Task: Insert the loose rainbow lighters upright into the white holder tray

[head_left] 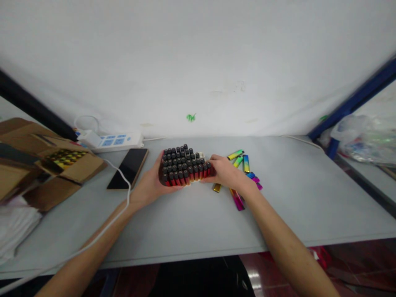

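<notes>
Between my two hands stands a tight bundle of slim tubes (177, 165), packed upright in rows with black tops and red-to-yellow sides. My left hand (153, 179) is wrapped round the bundle's left side, its thumb along the near edge. From the right, my right hand (223, 171) closes on the bundle's right end, with thumb and fingers on either side of it. A small whitish patch (201, 156) shows at the back right of the bundle. Just beyond my right hand lie several loose shiny rainbow-coloured flat pieces (246, 163), partly covered by the hand and forearm.
At left are a dark phone (128, 167), a white power strip (119, 141) and an open cardboard box (72, 181) holding yellowish tubes. A white cable (123, 177) crosses over my left forearm. Clear plastic bags (365, 136) sit beyond the blue post (352, 103) at right.
</notes>
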A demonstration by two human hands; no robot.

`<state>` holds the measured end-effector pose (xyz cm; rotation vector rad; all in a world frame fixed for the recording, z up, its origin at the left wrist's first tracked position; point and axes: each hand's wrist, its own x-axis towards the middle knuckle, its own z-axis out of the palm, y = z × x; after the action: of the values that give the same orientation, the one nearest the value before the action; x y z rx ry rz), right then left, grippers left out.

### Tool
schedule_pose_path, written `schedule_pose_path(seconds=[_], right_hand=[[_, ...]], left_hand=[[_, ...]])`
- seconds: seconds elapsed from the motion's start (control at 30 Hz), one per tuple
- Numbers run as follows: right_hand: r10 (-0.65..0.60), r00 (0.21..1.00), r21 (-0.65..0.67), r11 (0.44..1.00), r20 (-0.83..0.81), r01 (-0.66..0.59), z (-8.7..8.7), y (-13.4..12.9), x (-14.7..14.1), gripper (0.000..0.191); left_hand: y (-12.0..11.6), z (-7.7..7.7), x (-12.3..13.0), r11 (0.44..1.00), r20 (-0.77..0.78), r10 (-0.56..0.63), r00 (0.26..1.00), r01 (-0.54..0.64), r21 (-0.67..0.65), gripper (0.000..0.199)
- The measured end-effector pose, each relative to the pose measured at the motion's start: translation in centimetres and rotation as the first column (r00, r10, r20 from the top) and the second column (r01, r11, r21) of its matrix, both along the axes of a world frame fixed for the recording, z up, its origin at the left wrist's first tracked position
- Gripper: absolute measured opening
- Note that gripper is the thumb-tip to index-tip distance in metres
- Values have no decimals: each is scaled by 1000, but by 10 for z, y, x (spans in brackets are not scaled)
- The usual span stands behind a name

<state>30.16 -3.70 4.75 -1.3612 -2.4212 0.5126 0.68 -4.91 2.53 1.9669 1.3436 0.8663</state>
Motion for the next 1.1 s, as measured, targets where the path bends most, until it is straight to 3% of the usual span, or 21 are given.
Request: schedule_pose_path(seconds=[0.2, 0.3, 0.4, 0.5, 0.57, 0.7, 0.9, 1.1], right_hand=[[51, 998, -55, 997, -29, -52, 8, -6, -2, 38], [101, 992, -103, 989, -75, -109, 8, -9, -5, 39], [145, 981, -159, 974, -126, -164, 5, -13, -14, 39], [152, 981, -173, 970, -120, -172, 2, -16, -24, 27], [135, 988, -126, 982, -79, -144, 0, -18, -29, 19], [121, 992, -39, 992, -19, -122, -1, -23, -39, 31], [-10, 985, 14, 1000, 170, 7, 8, -37, -64, 47], [-4, 983, 40, 999, 183, -4, 11, -44, -71, 41]], left_hand=[[44, 19, -17, 973, -134, -218, 967, 206, -102, 121], [67, 28, -24, 978, -246, -209, 946, 202, -56, 115], [80, 34, -28, 983, -251, -179, 951, 182, -14, 97], [82, 31, -33, 984, -207, -180, 962, 176, -35, 70], [81, 24, -37, 980, -154, -195, 969, 186, -65, 64], [84, 15, -42, 968, -62, -231, 971, 222, -119, 60], [90, 20, -38, 944, 42, -277, 960, 280, -173, 60], [74, 9, -31, 983, 214, -119, 970, 146, -114, 90]])
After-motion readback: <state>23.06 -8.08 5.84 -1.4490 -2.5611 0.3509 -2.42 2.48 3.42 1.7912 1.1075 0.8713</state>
